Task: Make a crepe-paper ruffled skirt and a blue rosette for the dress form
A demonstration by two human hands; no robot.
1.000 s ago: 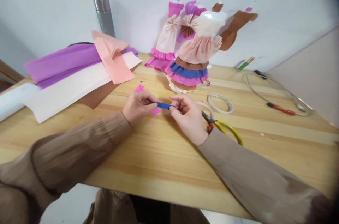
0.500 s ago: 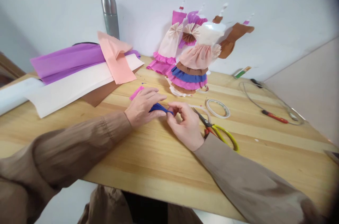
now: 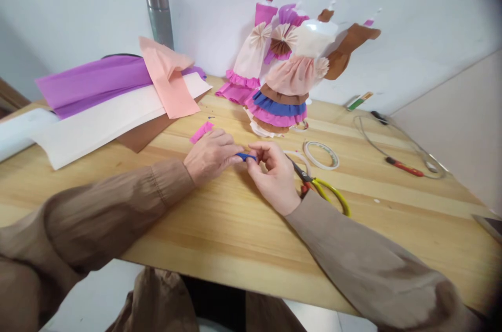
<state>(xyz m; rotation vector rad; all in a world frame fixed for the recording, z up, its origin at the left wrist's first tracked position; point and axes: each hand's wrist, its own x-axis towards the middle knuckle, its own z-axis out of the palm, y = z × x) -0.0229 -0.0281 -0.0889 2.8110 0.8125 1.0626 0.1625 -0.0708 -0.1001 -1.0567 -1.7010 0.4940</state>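
Note:
Between my hands runs a narrow piece of gathered blue crepe paper, mostly covered by fingers. My left hand is closed on its left end, with the fingers pressed over the thumb. My right hand pinches the other end between thumb and fingertips. Just beyond my left hand lies a pink paper strip. Scissors with yellow handles rest beside my right hand, their blades partly hidden behind it. A roll of tape lies flat past the scissors.
Several paper-dressed figures stand against the wall. Purple, white, brown and salmon paper sheets spread over the left side near a grey flask. A red-handled corded tool and a green-labelled item lie to the right.
My left fingers have closed down over the blue paper, so less of it shows. My right hand keeps its pinch. The view has shifted slightly.

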